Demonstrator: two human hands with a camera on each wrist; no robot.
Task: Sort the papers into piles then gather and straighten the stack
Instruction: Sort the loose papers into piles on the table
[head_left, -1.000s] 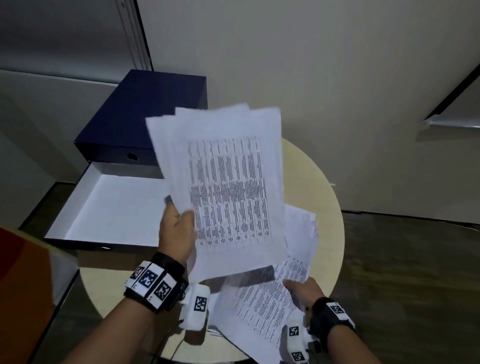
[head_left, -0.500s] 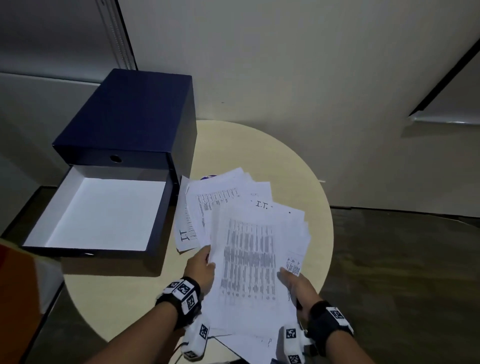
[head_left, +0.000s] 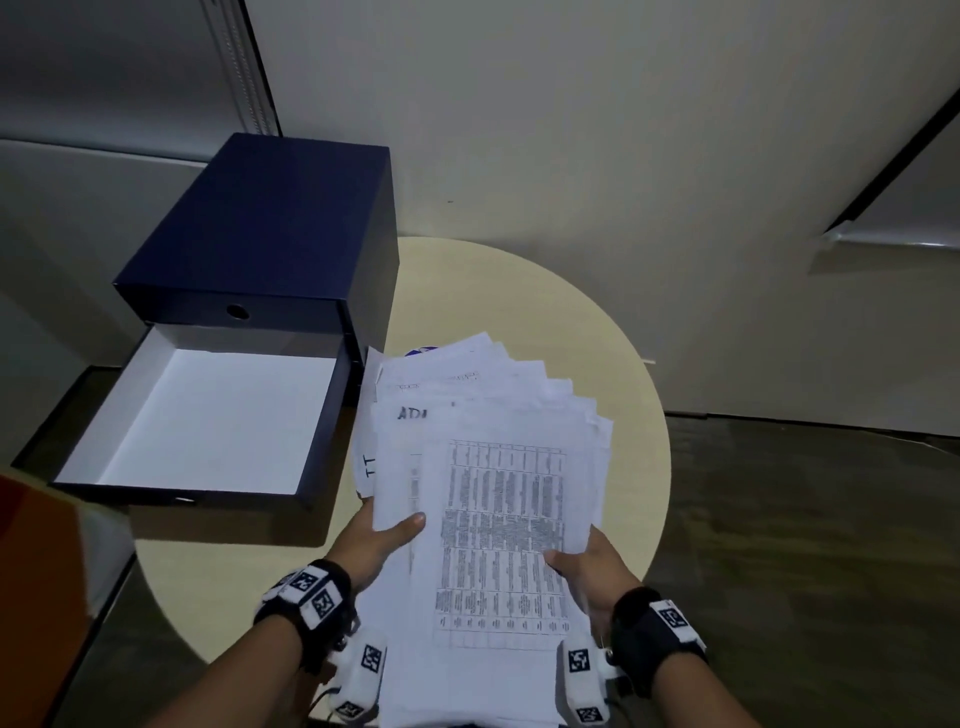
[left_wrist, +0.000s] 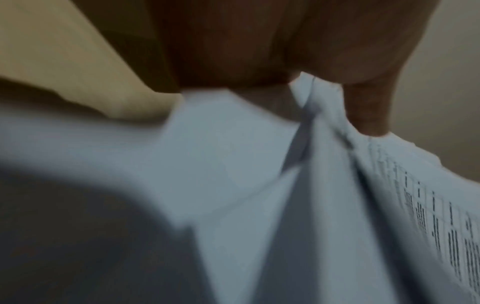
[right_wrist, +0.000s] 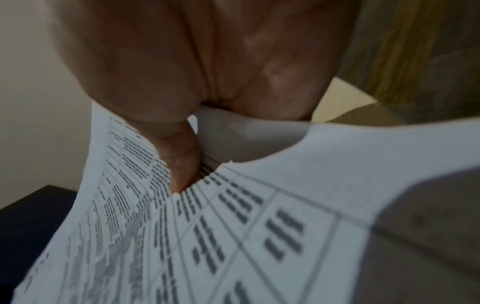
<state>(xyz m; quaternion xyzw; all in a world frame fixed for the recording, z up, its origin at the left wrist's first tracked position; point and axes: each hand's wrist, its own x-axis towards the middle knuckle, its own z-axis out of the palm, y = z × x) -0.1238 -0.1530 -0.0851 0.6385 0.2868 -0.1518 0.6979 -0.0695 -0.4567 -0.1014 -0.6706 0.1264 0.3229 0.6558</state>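
Note:
A fanned stack of white printed papers (head_left: 488, 467) lies between both hands over the round table; its top sheet carries a printed table of text. My left hand (head_left: 382, 538) grips the stack's left edge, thumb on top and fingers hidden beneath. My right hand (head_left: 587, 566) grips the right edge the same way. In the left wrist view the thumb presses on the papers (left_wrist: 298, 185). In the right wrist view the thumb pinches the printed sheets (right_wrist: 182, 236). The sheets' far ends are splayed out unevenly.
A dark blue drawer box (head_left: 270, 234) stands at the table's left, its white-lined drawer (head_left: 208, 421) pulled open with nothing in it. The round beige table (head_left: 597, 338) sits against a pale wall. Dark wooden floor lies to the right. An orange object (head_left: 36, 597) is at the left edge.
The sheets that my left hand held up have come down onto the lower pile. Both hands now grip the combined stack by its sides, and the view has shifted a little.

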